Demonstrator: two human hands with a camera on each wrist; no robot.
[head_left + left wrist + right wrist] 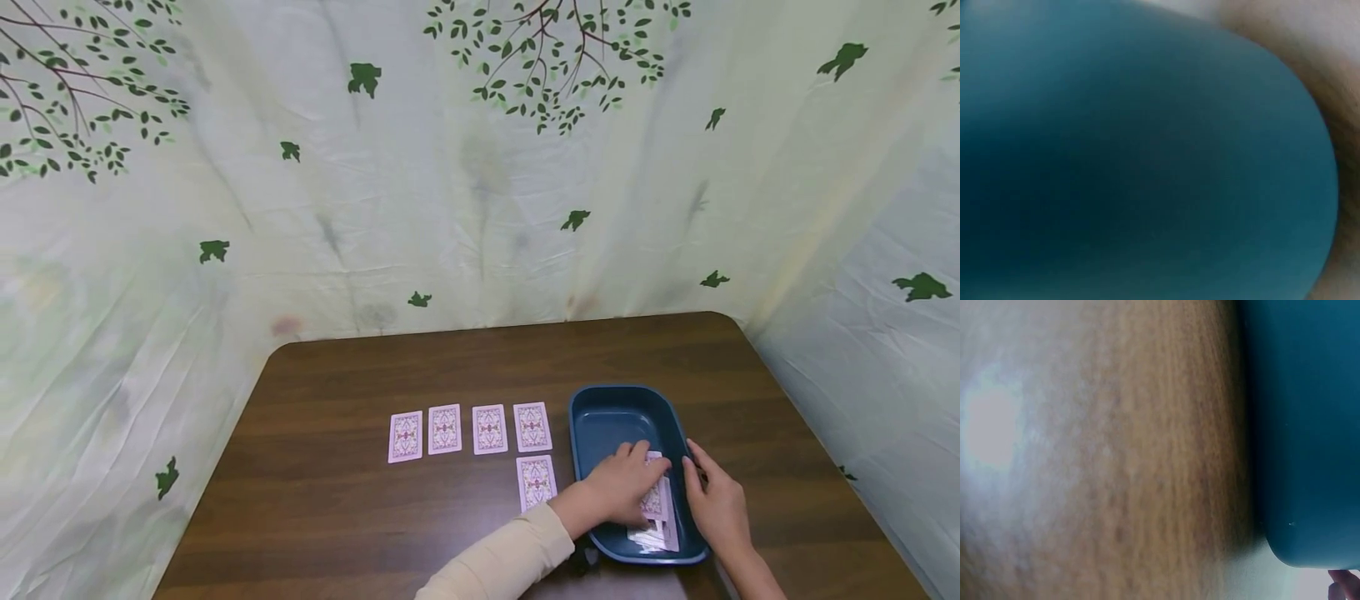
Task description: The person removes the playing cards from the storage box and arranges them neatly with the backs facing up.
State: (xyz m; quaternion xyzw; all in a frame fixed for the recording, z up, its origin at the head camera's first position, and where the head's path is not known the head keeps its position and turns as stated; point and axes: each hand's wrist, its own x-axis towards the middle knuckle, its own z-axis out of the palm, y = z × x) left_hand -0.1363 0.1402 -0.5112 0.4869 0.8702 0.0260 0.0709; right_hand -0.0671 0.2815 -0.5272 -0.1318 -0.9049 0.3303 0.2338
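Observation:
A blue tray (621, 398) stands on the right of the table with patterned playing cards (657, 502) inside it. My left hand (624, 483) reaches in over its left side and grips a card between thumb and fingers; part of the pile is hidden under it. At the tray's right rim my right hand (718, 504) holds the edge between thumb and fingers. The left wrist view is filled by the blurred blue tray wall (1147, 156). In the right wrist view the tray's outer side (1310, 437) shows, with fingertips (1346, 584) at the lower corner.
Several cards lie face down in a row (444, 429) left of the tray. One more card (536, 481) lies below the row's right end, close to my left forearm. The brown table (337, 517) ends at a leaf-printed white curtain (480, 192). A dark object (585, 557) sits under my left wrist.

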